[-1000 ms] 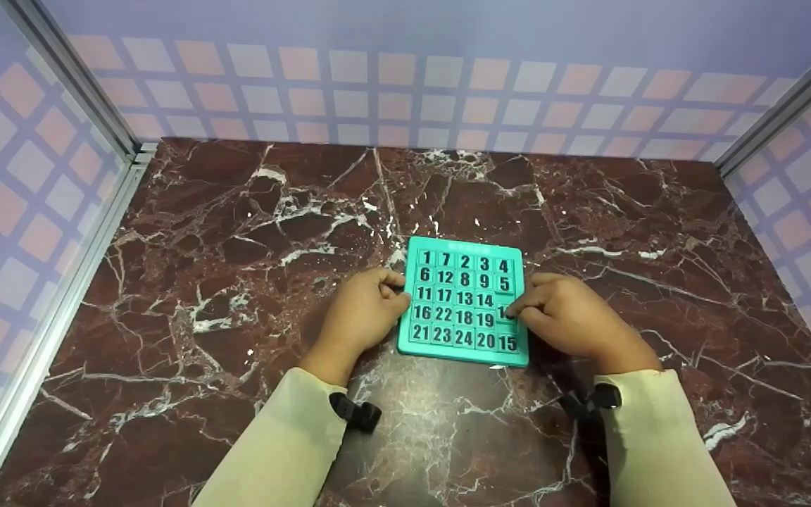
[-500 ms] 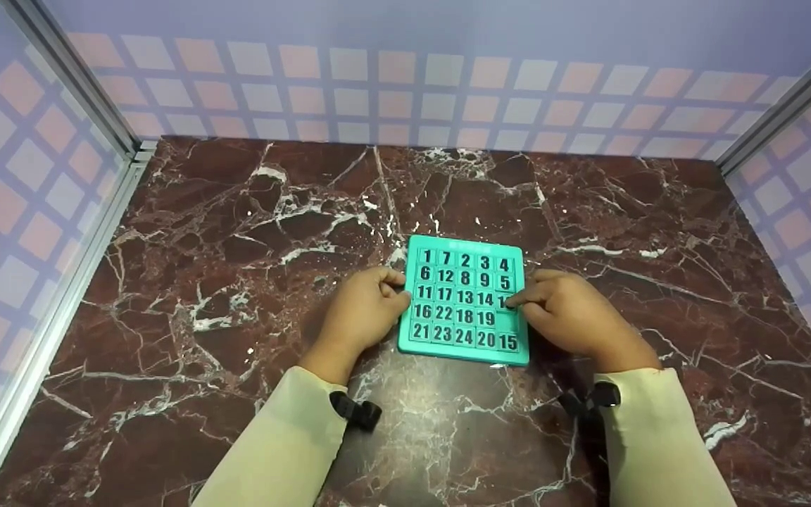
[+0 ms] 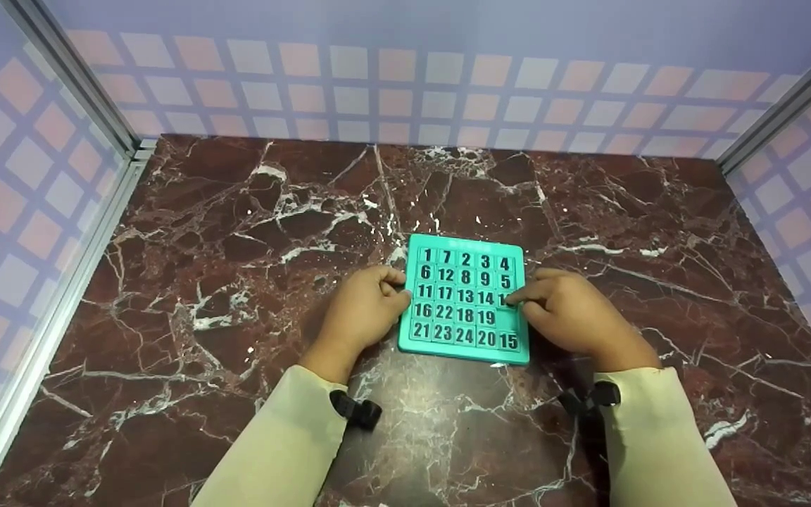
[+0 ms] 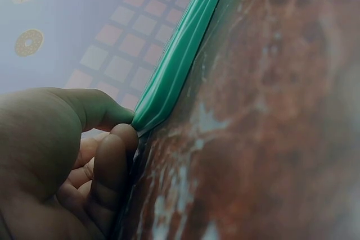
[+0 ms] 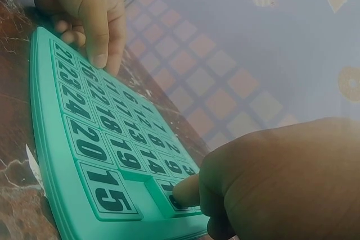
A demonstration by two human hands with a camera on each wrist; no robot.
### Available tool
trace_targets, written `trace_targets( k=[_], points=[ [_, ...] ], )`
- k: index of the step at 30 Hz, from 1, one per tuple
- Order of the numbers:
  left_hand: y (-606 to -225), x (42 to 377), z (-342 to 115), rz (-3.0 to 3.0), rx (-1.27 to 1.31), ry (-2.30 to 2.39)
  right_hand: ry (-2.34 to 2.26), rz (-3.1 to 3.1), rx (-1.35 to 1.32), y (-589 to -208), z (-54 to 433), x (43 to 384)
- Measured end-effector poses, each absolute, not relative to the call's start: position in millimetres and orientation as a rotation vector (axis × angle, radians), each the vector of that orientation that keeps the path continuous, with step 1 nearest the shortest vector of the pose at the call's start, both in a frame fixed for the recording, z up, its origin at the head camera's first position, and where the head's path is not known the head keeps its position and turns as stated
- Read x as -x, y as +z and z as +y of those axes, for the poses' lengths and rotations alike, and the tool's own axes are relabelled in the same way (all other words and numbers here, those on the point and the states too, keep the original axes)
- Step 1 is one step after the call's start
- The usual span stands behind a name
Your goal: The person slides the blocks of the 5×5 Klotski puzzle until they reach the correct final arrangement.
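Note:
A turquoise number slide puzzle [image 3: 463, 353] lies flat on the table, its tiles printed in black. My left hand [image 3: 363, 310] pinches its left edge between thumb and fingers; the left wrist view shows the thumb [image 4: 107, 111] against the rim. At the right edge is my right hand [image 3: 574, 317], one extended finger pressing a tile [image 5: 167, 188] in the right column's third row. That fingertip covers part of the tile's number, leaving a leading 1 visible. Just below it is the vacant slot [image 5: 138, 192], above tile 15 [image 3: 508, 341] and right of tile 19 [image 3: 486, 317].
The dark red marbled table [image 3: 250, 211] has white veins. Purple walls with pink and white squares [image 3: 395, 102] enclose it at the back and sides, with metal strips at the corners. Black straps with small devices [image 3: 356, 410] sit on both wrists.
My right finger has slid the partly covered tile up from the fourth row to the third, so the vacant slot is now in the fourth row. The left hand has stayed put.

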State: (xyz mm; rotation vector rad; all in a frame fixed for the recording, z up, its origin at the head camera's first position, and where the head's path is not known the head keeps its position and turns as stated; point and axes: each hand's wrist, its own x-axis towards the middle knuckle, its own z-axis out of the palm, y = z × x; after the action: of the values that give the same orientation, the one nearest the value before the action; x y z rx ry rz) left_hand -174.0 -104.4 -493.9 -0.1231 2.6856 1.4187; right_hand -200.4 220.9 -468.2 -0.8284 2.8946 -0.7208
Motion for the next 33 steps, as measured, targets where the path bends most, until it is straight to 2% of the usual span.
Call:
trace_targets(
  k=[33],
  points=[
    [-496.7, 175.3, -104.3, 2.679, 0.118, 1.441, -0.704, 2.85, 0.762, -463.0, 219.2, 197.7]
  ],
)
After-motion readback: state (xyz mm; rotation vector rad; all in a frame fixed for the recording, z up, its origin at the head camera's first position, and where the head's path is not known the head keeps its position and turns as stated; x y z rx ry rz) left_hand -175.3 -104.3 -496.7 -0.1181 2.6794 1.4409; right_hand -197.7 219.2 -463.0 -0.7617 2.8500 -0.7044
